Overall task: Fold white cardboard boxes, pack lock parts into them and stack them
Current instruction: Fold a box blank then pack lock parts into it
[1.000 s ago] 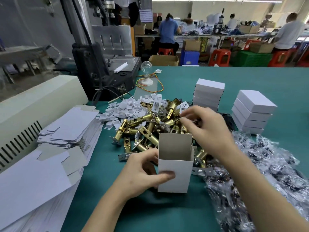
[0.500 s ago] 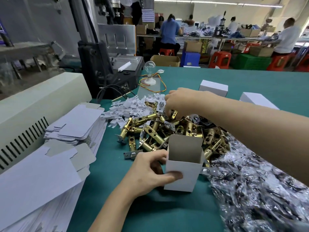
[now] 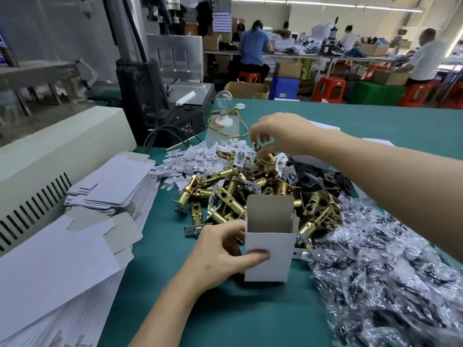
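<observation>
One small brass lock part (image 3: 256, 146) is now lifted off the brass latch heap (image 3: 250, 194), pinched by the right hand (image 3: 283, 134), so the open white cardboard box (image 3: 269, 254), gripped upright on the counter (image 3: 225, 309) by the left hand (image 3: 223, 256), can be filled.

Upright white cardboard box (image 3: 269, 256): matt white outside, raw grey board inside.
Stacked flat white cardboard blanks (image 3: 112, 189): same matt paperboard, grey backs.
Heap of brass-coloured metal latch bolts (image 3: 225, 194): glossy and smooth, with silvery faceplates.
Small brass-toned metal part (image 3: 256, 147) above the heap: shiny.
Pile of clear plastic bags (image 3: 388, 271): crinkled, glossy film.
Teal table covering (image 3: 225, 316): matt.
Clear glass bulb (image 3: 223, 101): glossy.
</observation>
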